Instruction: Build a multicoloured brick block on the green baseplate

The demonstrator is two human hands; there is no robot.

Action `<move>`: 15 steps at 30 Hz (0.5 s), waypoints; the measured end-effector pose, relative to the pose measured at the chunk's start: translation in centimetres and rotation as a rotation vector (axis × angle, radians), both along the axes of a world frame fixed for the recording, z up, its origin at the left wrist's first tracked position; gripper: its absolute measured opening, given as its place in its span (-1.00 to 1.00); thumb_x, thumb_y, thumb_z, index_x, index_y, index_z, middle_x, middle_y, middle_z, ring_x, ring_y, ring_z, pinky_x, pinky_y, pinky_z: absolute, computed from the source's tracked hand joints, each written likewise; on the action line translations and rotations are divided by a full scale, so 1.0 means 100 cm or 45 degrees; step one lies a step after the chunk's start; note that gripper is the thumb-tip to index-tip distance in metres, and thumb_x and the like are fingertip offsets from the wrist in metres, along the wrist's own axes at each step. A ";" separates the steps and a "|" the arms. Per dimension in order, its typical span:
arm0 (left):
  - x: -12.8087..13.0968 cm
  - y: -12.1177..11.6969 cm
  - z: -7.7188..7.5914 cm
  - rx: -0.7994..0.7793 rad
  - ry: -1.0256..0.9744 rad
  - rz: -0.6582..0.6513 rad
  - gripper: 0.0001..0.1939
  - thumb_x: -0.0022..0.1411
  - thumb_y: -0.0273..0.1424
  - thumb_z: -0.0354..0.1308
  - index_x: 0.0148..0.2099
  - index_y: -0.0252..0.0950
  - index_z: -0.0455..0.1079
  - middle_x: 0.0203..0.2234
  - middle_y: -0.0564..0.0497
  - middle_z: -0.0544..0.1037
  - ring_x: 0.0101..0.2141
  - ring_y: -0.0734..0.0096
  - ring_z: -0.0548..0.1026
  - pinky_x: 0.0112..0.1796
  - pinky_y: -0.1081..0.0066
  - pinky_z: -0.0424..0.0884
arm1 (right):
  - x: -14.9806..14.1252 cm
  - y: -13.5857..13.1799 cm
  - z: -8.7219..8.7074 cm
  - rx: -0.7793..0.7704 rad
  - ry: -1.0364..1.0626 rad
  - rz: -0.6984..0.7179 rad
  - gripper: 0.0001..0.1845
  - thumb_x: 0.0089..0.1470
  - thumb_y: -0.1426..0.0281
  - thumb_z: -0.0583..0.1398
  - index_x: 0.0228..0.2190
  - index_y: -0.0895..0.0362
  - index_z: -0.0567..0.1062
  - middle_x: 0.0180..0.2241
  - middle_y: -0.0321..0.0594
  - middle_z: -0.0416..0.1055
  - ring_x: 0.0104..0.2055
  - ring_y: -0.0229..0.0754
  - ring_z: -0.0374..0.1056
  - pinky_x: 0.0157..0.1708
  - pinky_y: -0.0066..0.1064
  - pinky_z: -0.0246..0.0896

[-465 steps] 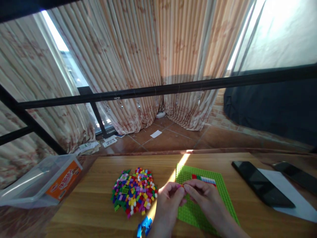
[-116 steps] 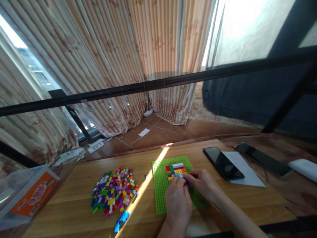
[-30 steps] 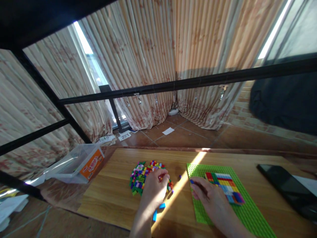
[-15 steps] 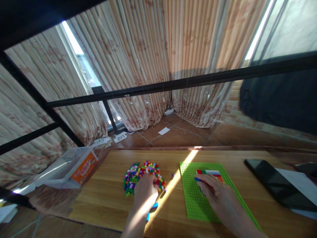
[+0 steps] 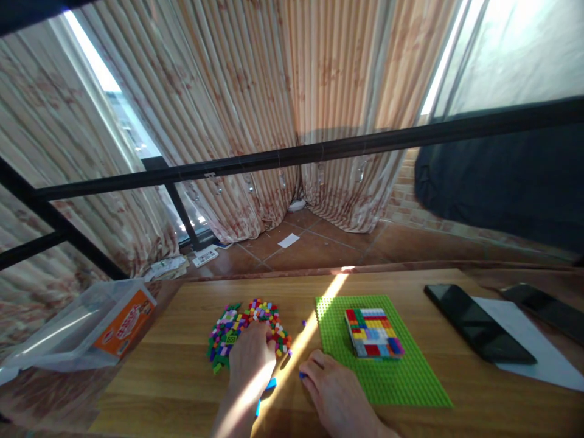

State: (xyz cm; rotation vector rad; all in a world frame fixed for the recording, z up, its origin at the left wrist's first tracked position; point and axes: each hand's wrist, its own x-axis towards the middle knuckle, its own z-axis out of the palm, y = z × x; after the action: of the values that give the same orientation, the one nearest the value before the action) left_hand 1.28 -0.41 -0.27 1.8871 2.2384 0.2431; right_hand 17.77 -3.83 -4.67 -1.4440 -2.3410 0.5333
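Observation:
My left hand (image 5: 253, 353) rests on a pile of small coloured toy bricks (image 5: 221, 334), its fingers curled down among them; what they hold, if anything, is hidden. My right hand (image 5: 333, 386) is closed with a small blue brick (image 5: 302, 375) at its fingertips, low over the table by the near left edge of the green baseplate (image 5: 401, 386). On that baseplate stands a squarish block of multicoloured bricks (image 5: 374, 333), apart from both hands.
Two blue bricks (image 5: 271, 384) lie near my left wrist on the wooden table (image 5: 155, 365). A loose purple brick (image 5: 303, 323) sits between pile and baseplate. At right are a black phone (image 5: 477, 322), white paper (image 5: 542, 356) and another dark device (image 5: 552, 310). Left stands a clear plastic box (image 5: 77, 328).
My right hand has moved left and toward me, off the brick block, which now shows fully. My left hand stays at the pile. The whole view has shifted a little.

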 end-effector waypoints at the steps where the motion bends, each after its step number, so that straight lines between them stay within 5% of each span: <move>1: -0.001 0.001 -0.002 0.001 -0.010 -0.009 -0.87 0.13 -0.46 0.03 -0.30 -0.23 0.40 -0.25 -0.05 0.54 -0.21 0.29 0.46 -0.23 0.41 0.22 | -0.001 0.001 0.000 0.007 0.011 -0.009 -0.75 0.16 0.52 0.01 -0.34 0.07 0.47 -0.28 -0.26 0.44 -0.26 -0.21 0.38 -0.30 -0.46 0.18; 15: -0.022 0.000 -0.018 0.072 -0.200 -0.064 -0.65 0.01 -0.62 0.04 -0.18 -0.23 0.47 -0.25 -0.02 0.58 -0.21 0.36 0.48 -0.23 0.47 0.26 | -0.015 0.009 0.005 -0.051 0.113 -0.027 -0.76 0.14 0.49 0.05 -0.25 0.07 0.50 -0.24 -0.23 0.45 -0.21 -0.17 0.39 -0.23 -0.41 0.24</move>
State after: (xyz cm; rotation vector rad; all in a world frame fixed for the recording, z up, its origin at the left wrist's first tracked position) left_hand -0.94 -0.45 -2.06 1.8791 2.0993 0.4357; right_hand 16.22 -2.95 -4.16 -1.4311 -2.2562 0.6289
